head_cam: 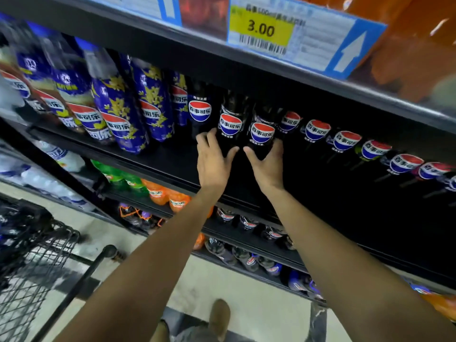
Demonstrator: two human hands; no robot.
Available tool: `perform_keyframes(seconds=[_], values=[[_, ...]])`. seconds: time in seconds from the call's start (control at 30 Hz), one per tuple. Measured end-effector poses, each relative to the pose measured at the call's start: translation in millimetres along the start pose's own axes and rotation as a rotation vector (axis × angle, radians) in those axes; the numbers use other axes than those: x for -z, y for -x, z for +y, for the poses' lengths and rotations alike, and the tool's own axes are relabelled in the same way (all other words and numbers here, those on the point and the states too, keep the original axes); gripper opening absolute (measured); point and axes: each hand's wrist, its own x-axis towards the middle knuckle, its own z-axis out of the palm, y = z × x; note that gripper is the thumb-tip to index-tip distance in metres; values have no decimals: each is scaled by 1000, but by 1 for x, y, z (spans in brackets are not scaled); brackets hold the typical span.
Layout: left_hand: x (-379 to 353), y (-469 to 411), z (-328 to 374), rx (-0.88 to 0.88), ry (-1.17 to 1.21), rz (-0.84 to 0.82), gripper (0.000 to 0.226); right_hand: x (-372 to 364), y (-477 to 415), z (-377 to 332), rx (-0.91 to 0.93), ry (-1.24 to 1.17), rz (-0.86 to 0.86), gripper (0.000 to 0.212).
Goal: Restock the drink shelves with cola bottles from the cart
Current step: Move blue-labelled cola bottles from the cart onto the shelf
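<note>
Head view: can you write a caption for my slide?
Left hand and right hand grip two cola bottles on the shelf.

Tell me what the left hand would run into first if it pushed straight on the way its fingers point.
The left hand grips a black cola bottle. Pushed further, its fingertips would probably meet the neighbouring black bottle just beyond them; depth is unclear.

The left cola bottle [230, 124] and right cola bottle [262, 134] are black with round red-white-blue labels. Both are upright, side by side on the dark shelf [172, 164], each gripped low by one of the hands: left hand [213, 164], right hand [267, 166]. The wire cart [37, 255] stands near left.
</note>
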Motion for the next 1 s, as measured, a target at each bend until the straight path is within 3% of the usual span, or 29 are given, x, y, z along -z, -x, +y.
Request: perform_keyframes(seconds=[0.23, 0.43, 0.67, 1.0], values=[[-1, 0, 7, 38, 64, 27, 61, -2, 5, 9, 58, 36, -8, 71], [1, 4, 4, -20, 47, 36, 43, -1, 5, 11, 51, 55, -28, 64], [-3, 2, 0, 27, 98, 30, 44, -3, 4, 14, 81, 51, -24, 59], [0, 1, -4, 117, 192, 17, 43, 1, 8, 10, 32, 71, -64, 68]])
